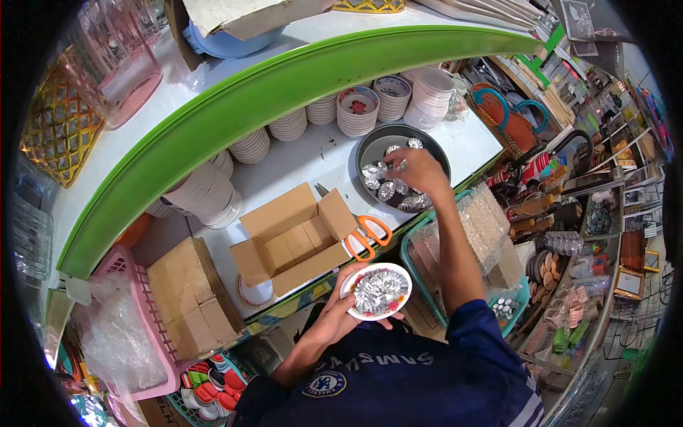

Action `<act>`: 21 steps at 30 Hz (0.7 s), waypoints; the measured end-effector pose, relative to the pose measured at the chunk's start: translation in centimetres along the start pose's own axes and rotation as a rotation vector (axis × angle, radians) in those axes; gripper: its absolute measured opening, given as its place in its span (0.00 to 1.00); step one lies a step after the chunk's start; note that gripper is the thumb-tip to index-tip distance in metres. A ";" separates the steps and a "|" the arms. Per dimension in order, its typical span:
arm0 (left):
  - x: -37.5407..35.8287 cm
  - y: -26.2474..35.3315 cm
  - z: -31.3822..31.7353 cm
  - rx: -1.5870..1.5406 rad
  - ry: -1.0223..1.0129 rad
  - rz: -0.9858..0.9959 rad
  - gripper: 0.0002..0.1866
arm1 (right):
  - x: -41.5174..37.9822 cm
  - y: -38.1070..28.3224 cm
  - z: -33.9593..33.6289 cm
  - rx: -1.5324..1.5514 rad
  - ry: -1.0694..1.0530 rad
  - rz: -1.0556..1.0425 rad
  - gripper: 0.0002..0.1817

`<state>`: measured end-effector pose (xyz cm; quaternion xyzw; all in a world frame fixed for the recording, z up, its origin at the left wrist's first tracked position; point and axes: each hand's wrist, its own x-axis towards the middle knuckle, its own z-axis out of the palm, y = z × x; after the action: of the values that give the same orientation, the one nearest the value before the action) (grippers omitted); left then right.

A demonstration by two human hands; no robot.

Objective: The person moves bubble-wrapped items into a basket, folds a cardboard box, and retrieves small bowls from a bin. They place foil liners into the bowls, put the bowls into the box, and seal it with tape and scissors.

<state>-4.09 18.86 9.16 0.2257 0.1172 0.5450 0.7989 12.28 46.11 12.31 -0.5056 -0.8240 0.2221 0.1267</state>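
Observation:
My left hand [340, 318] is closed round the rim of a small white bowl [405, 285] with a flowered edge. Crinkled silver foil pieces [381, 290] fill the bowl. My right hand [420, 173] reaches into a dark round pan [445, 162] on the shelf, its fingers pinched on a small silver foil piece [402, 165]. More foil pieces [386, 191] lie in the pan around my fingers. Left of the pan stands an open cardboard box [295, 238], and orange-handled scissors [370, 235] lie beside it.
Stacked bowls [358, 114] line the shelf under a green curved edge [235, 92]. A pink basket [163, 334] holds clear plastic at left, near folded cardboard [188, 295]. A teal basket [413, 274] with bubble wrap [484, 224] sits below my right arm. Crowded goods fill the right side.

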 end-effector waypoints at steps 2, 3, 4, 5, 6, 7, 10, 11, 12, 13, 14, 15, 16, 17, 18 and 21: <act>0.0 0.1 -0.3 -0.001 -0.002 -0.026 0.34 | 1.8 2.4 0.3 -0.005 0.047 0.068 0.15; 0.0 0.1 -0.3 -0.003 0.000 -0.027 0.34 | 2.6 3.7 0.5 -0.020 0.187 0.090 0.14; 0.0 0.2 -0.3 0.003 0.004 -0.024 0.34 | 3.2 4.5 0.6 -0.034 0.329 0.110 0.13; -0.1 0.2 -0.3 0.008 0.009 -0.022 0.34 | 3.6 5.3 0.7 -0.032 0.327 0.111 0.13; -0.1 0.2 -0.3 0.009 0.009 -0.022 0.34 | 4.1 5.8 0.7 -0.134 0.315 0.176 0.12; -0.2 0.2 -0.3 0.014 0.011 -0.022 0.33 | 4.4 6.3 0.6 -0.238 0.301 0.240 0.11; -0.3 0.2 -0.1 0.046 0.054 -0.043 0.34 | 5.1 7.3 0.7 -0.264 0.298 0.176 0.09; -0.3 0.2 0.0 0.076 0.097 -0.064 0.35 | 5.2 7.6 0.9 -0.263 0.298 0.178 0.09; -0.4 0.2 0.1 0.077 0.097 -0.067 0.35 | 5.0 7.3 0.7 -0.274 0.297 0.172 0.09; -0.4 0.2 0.1 0.081 0.095 -0.063 0.35 | 4.9 7.1 0.5 -0.285 0.298 0.165 0.08; -0.5 0.3 0.2 0.085 0.093 -0.058 0.35 | 4.8 6.8 0.4 -0.285 0.299 0.166 0.08; -0.5 0.3 0.2 0.086 0.092 -0.058 0.35 | 4.4 6.2 0.1 -0.256 0.293 0.152 0.08; -0.5 0.4 0.2 0.089 0.097 -0.058 0.35 | 4.1 5.6 -0.2 -0.229 0.287 0.138 0.08; -0.6 0.5 0.2 0.091 0.101 -0.059 0.35 | 3.6 5.1 -0.5 -0.230 0.288 0.140 0.08; -0.6 0.5 -0.1 0.091 0.100 -0.062 0.35 | 2.8 4.1 -1.0 -0.080 0.275 0.012 0.08; -0.6 0.7 -0.7 0.030 -0.001 -0.030 0.33 | -0.1 -0.3 -1.8 0.171 0.348 -0.229 0.07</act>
<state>-5.20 18.65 8.88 0.2361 0.1281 0.5308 0.8038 12.84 46.34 13.99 -0.4270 -0.8198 0.1850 0.3338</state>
